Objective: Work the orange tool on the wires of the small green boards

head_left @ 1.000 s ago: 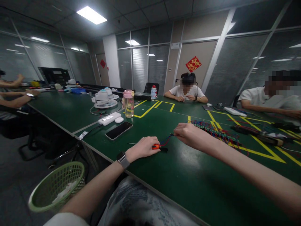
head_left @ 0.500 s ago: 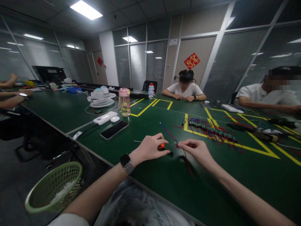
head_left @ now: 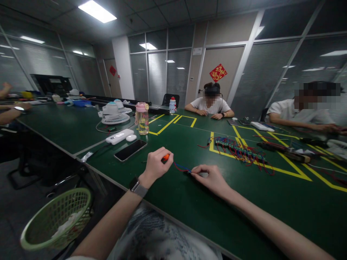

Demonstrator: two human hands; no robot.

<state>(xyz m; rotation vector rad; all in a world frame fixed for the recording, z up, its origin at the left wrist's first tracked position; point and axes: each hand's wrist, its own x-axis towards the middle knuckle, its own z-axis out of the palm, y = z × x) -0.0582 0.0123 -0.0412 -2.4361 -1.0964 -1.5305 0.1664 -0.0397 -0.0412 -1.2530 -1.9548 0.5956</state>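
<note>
My left hand (head_left: 157,164) is closed around a screwdriver with an orange handle (head_left: 166,157), and a bit of its thin shaft (head_left: 144,161) sticks out to the left. From those fingertips a twisted red and blue wire pair (head_left: 181,168) runs across to my right hand (head_left: 207,178). Thumb and forefinger of the right hand pinch the wires' other end, where a small part shows, probably a little circuit board. Whether the left fingers also grip the wire tips cannot be made out. Both hands are low over the green table (head_left: 173,206).
Beyond my right hand lies a row of small circuit boards with wires (head_left: 240,150) inside yellow tape. A phone (head_left: 130,150), a white power strip (head_left: 119,136), a bottle (head_left: 142,119) and fans (head_left: 112,115) stand left. A green basket (head_left: 29,231) is below. Co-workers sit across.
My left hand has moved left and its spread thumb and fingers have closed together. My right hand has shifted left and slightly down, and the wires now stretch toward my left hand.
</note>
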